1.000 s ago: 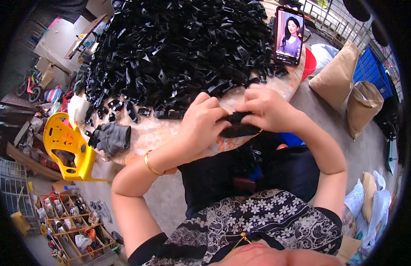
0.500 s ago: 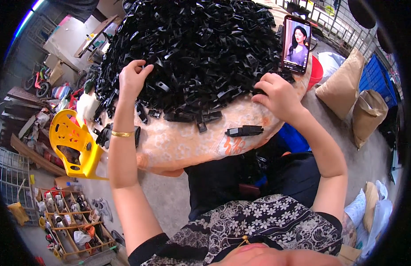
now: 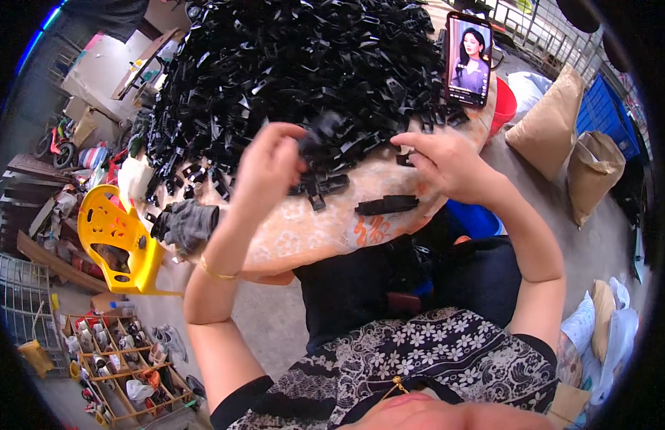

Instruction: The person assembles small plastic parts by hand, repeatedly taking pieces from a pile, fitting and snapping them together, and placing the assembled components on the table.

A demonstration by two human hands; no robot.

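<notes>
A big heap of small black plastic parts (image 3: 296,64) covers most of the table. At the heap's near edge my left hand (image 3: 270,163) is closed on a black plastic part (image 3: 319,136); motion smears both, so the part's shape is unclear. To its right, my right hand (image 3: 447,163) pinches a small black piece (image 3: 404,159) between thumb and fingers, low over the cloth. A longer black assembled part (image 3: 387,206) lies by itself near the table's front edge. Between my hands, a few loose parts (image 3: 319,190) rest on the cloth.
A patterned orange-and-white cloth (image 3: 289,233) covers the table. At the far right, a phone (image 3: 468,61) stands upright playing a video. Dark crumpled fabric (image 3: 189,226) lies at the left edge, beside a yellow plastic chair (image 3: 121,236). A red bucket (image 3: 503,107) and brown sacks (image 3: 544,129) stand right.
My left hand has swung right and nearer from the heap's left side, with a black part in it. My right hand has come slightly nearer, now showing a small black piece in its fingers.
</notes>
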